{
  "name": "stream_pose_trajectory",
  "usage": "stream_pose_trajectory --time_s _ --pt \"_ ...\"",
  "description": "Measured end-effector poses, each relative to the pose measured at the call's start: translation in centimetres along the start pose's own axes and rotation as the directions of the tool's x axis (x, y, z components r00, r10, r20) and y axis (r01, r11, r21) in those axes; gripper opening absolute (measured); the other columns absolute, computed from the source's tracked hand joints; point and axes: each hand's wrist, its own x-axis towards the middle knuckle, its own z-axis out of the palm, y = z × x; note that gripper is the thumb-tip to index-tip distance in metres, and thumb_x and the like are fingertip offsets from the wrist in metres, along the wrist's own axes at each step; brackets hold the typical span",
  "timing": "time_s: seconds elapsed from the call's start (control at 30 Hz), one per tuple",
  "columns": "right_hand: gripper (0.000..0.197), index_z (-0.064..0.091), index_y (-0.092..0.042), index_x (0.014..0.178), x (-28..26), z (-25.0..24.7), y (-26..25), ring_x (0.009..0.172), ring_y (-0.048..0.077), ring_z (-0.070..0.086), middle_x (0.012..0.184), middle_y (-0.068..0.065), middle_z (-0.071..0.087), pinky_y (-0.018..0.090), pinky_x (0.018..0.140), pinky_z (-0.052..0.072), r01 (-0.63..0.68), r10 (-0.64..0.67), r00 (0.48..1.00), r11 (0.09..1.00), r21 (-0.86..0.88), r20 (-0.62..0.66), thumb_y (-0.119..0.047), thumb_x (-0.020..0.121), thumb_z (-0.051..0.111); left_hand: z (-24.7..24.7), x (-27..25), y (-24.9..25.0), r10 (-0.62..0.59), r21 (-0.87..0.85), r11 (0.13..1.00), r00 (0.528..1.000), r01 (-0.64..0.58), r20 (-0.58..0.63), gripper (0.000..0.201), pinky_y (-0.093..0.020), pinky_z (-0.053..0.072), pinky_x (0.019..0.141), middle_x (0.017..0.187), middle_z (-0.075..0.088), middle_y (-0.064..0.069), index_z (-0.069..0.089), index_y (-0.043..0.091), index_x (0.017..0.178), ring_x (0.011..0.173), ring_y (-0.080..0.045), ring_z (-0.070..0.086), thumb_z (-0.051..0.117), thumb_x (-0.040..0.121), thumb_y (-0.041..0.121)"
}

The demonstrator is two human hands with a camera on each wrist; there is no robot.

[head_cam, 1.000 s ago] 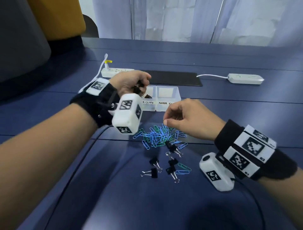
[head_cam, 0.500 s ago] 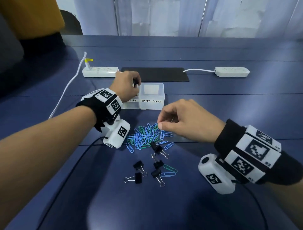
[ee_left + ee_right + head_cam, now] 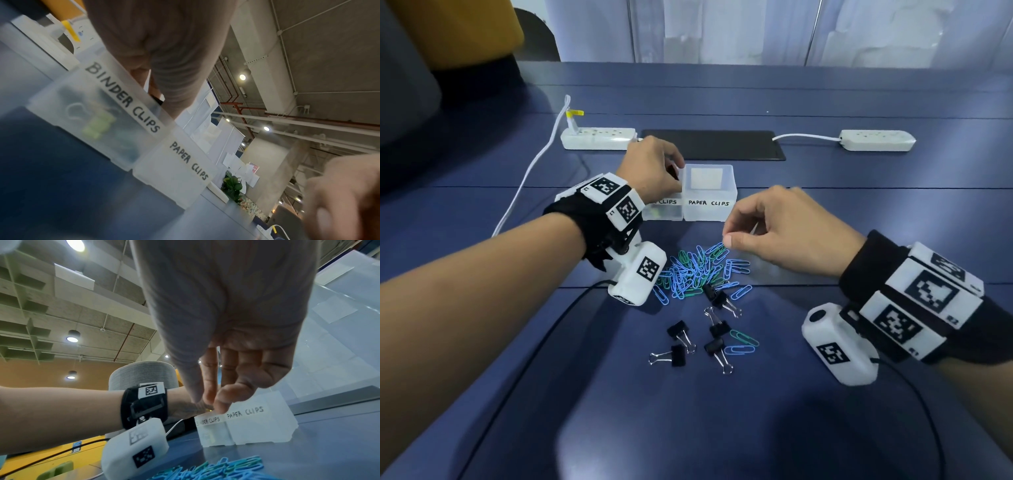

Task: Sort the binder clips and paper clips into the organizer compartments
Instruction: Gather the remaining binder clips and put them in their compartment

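The organizer [image 3: 709, 209] sits just beyond the paper clip pile [image 3: 698, 270]. The left hand [image 3: 654, 171] is curled over its left compartment, can't tell if it's holding anything. The right hand [image 3: 784, 233] hovers over the pile's right edge, fingertips pinched together, clips directly below.

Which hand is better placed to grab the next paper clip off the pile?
Right. The right hand hovers with pinched fingers just above the far edge of the paper clip pile, while the left hand is up over the binder clips compartment, busy there.
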Motion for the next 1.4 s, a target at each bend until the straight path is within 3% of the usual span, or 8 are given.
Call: stream_pose_trajectory --time_s 0.23,0.33,0.47,0.57,0.67,0.93,1.17,1.4 --pt "0.008 0.074 -0.023 0.082 0.1 -0.2 0.6 0.060 0.002 0.060 0.076 -0.004 0.074 0.007 0.060 0.041 -0.022 0.033 0.990 0.996 -0.082 0.138 -0.027 0.076 0.073 -1.5 -0.1 0.6 -0.089 -0.151 0.984 0.996 0.092 0.032 0.030 -0.025 0.054 0.069 0.087 0.072 -0.006 0.074 0.014 0.092 0.073 -0.014 0.062 0.072 0.065 0.002" --pt "0.013 0.074 -0.022 0.085 -0.1 0.6 -0.1 0.059 0.000 0.059 0.077 -0.004 0.073 0.008 0.060 0.043 0.003 0.022 0.973 0.994 -0.106 0.230 -0.027 0.073 0.076 -2.9 -1.0 1.0 -0.170 -0.435 0.880 0.982 0.190 0.085 0.022 -0.025 0.049 0.069 0.088 0.070 -0.009 0.068 0.020 0.082 0.069 -0.013 0.059 0.061 0.075 -0.001" --pt "0.019 0.073 -0.023 0.086 -0.1 1.8 -1.3 0.061 0.009 0.061 0.079 -0.003 0.071 0.020 0.061 0.048 0.014 0.025 0.955 0.991 -0.129 0.296 -0.027 0.069 0.080 -4.4 -4.5 1.5 -0.216 -0.871 0.306 0.919 0.384 0.329 0.017 -0.031 0.056 0.084 0.092 0.067 -0.006 0.062 0.017 0.090 0.082 -0.018 0.067 0.055 0.088 0.002" --pt "0.020 0.072 -0.022 0.087 -0.3 2.5 -1.9 0.059 0.001 0.055 0.080 -0.003 0.070 0.010 0.054 0.040 0.043 0.015 0.950 0.983 -0.178 0.311 -0.027 0.068 0.080 -4.5 -7.6 0.8 -0.197 -0.872 -0.242 0.859 0.425 0.473 0.008 -0.034 0.055 0.088 0.089 0.064 -0.011 0.061 0.011 0.094 0.086 -0.021 0.066 0.055 0.091 0.015" --pt "0.017 0.071 -0.018 0.087 -0.4 2.9 -2.3 0.062 0.006 0.056 0.083 0.000 0.071 0.007 0.049 0.037 0.060 0.021 0.944 0.971 -0.233 0.330 -0.021 0.071 0.077 -3.6 -11.0 0.0 -0.229 -0.786 -0.510 0.826 0.350 0.516 0.022 -0.039 0.055 0.085 0.088 0.063 -0.018 0.062 0.003 0.091 0.086 -0.026 0.065 0.056 0.090 0.025" --pt "0.010 0.070 -0.014 0.076 -0.7 3.0 -2.5 0.054 -0.002 0.053 0.073 0.001 0.070 0.004 0.049 0.038 0.063 0.011 0.954 0.970 -0.233 0.301 -0.008 0.069 0.065 -2.9 -15.1 -1.6 -0.285 -0.722 -0.628 0.778 0.290 0.560 0.035 -0.040 0.056 0.083 0.092 0.062 -0.018 0.063 0.000 0.091 0.092 -0.027 0.064 0.052 0.091 0.033" --pt "0.011 0.064 -0.019 0.073 -1.0 2.0 -2.3 0.056 0.008 0.063 0.063 -0.004 0.067 0.024 0.063 0.050 0.015 0.023 0.982 0.981 -0.195 0.190 -0.020 0.070 0.075 -1.8 -15.7 -1.4 -0.268 -0.718 -0.593 0.753 0.363 0.601 0.034 -0.041 0.055 0.084 0.089 0.062 -0.018 0.063 0.001 0.093 0.086 -0.027 0.064 0.052 0.092 0.033" --pt "0.017 0.067 -0.015 0.077 -1.3 3.2 -2.4 0.068 0.015 0.062 0.074 0.002 0.070 0.026 0.061 0.047 0.002 0.084 0.959 0.953 -0.304 0.270 -0.026 0.071 0.077 -1.8 -15.3 -1.1 -0.251 -0.728 -0.570 0.763 0.381 0.595 0.035 -0.043 0.055 0.082 0.087 0.063 -0.018 0.063 0.001 0.092 0.085 -0.027 0.064 0.051 0.092 0.034"
